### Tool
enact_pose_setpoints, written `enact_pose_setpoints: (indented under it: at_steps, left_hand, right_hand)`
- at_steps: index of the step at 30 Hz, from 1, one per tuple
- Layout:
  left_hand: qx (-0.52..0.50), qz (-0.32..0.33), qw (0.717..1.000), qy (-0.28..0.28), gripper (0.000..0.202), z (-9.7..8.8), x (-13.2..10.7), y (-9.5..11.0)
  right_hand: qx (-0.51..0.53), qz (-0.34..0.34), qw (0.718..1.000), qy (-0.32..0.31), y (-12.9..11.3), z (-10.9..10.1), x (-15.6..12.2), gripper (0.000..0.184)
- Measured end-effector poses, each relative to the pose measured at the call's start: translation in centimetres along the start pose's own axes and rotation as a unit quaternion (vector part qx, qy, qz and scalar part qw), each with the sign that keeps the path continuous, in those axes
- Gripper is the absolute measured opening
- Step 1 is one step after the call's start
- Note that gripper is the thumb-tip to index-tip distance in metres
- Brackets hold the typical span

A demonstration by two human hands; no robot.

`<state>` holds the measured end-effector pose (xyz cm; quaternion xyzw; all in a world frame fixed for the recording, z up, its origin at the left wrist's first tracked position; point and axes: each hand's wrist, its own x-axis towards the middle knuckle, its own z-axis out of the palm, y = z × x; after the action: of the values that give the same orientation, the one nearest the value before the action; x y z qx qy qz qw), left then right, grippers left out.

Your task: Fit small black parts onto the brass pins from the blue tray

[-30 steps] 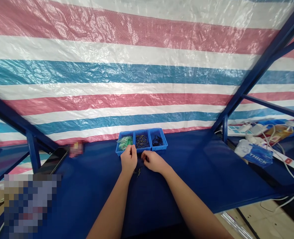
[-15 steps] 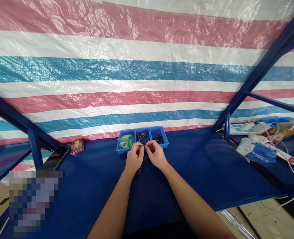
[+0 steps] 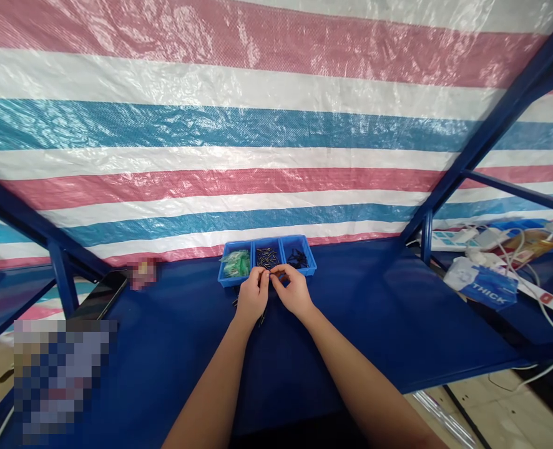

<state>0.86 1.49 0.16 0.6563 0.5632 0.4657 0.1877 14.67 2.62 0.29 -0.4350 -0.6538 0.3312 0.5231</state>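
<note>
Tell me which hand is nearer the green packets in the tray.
Left. The left hand is just in front of the green packets; the right hand is farther to their right.

The word "THICK" stands in white on a blue-and-white packet (image 3: 488,292).

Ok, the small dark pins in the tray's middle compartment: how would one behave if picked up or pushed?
The pins look slim and round, so one would probably roll if pushed. They seem stiff, perhaps metal, though too small to tell surely. Each is probably light and fiddly to pinch.
</note>
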Motion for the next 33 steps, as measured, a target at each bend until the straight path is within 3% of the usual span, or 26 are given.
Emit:
enact_pose_setpoints:
  at_steps: [17, 26, 33]
  left_hand:
    - [-0.044, -0.023, 0.998, -0.031, 0.033, 0.25, -0.32, -0.20]
    - [-0.007, -0.008, 1.000, 0.007, 0.031, 0.09, -0.13, 0.14]
    - [-0.005, -0.008, 1.000, 0.000, 0.033, 0.11, -0.14, 0.16]
  right_hand:
    - [-0.060, 0.032, 0.998, -0.016, 0.20, -0.36, 0.14, 0.031]
    - [-0.030, 0.028, 0.999, -0.008, 0.11, -0.18, 0.01, 0.029]
    - [-0.039, 0.020, 0.999, -0.012, 0.37, -0.22, 0.04, 0.024]
